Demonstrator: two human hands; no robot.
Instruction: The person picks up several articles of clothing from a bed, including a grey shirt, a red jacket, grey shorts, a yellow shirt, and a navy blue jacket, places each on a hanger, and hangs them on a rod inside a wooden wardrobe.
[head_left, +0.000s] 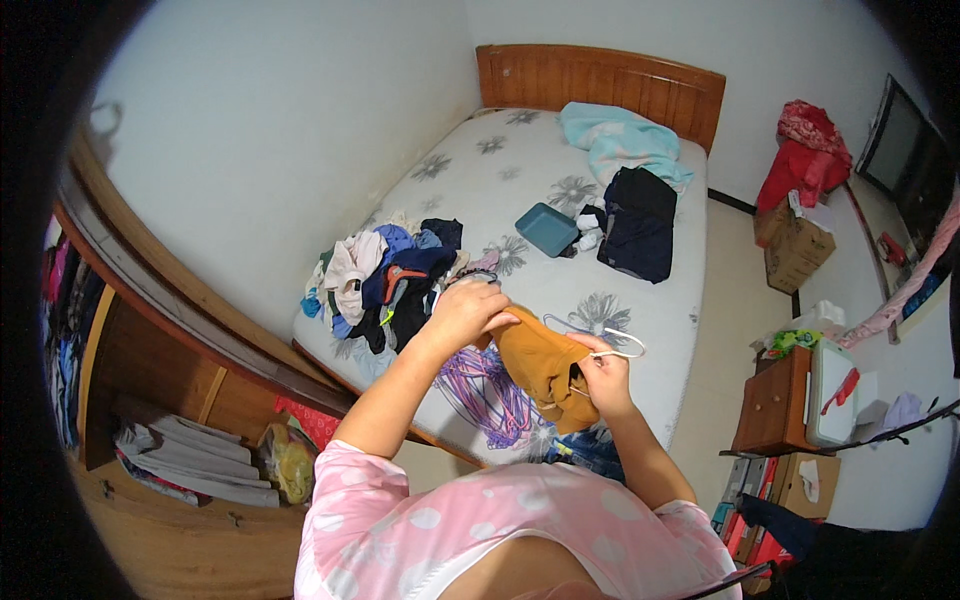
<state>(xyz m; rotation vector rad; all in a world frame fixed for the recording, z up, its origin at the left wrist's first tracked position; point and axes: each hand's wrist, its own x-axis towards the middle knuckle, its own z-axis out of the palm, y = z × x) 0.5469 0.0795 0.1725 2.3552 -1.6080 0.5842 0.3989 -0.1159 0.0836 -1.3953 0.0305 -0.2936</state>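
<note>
A mustard-yellow garment (534, 351) is stretched between my hands above the near part of the bed. My left hand (466, 313) pinches its upper left edge. At its other side, my right hand (607, 379) grips a white clothes hanger (634, 347), whose hook sticks out past the fingers; the hanger's body is mostly hidden by the cloth. Beneath the garment lies a heap of purple and pink hangers (486, 397) on the mattress. A mixed pile of crumpled clothes (356, 274) sits to the left of my left hand. Blue denim (589, 448) lies close to my body.
Farther up the bed (480, 172) are a teal tray (547, 227), small bundled white items (589, 231), folded dark clothes (640, 232) and a light-blue blanket (622, 139). An open wardrobe (150, 375) stands at left. Cardboard boxes (799, 251) and a wooden cabinet (769, 401) line the right wall.
</note>
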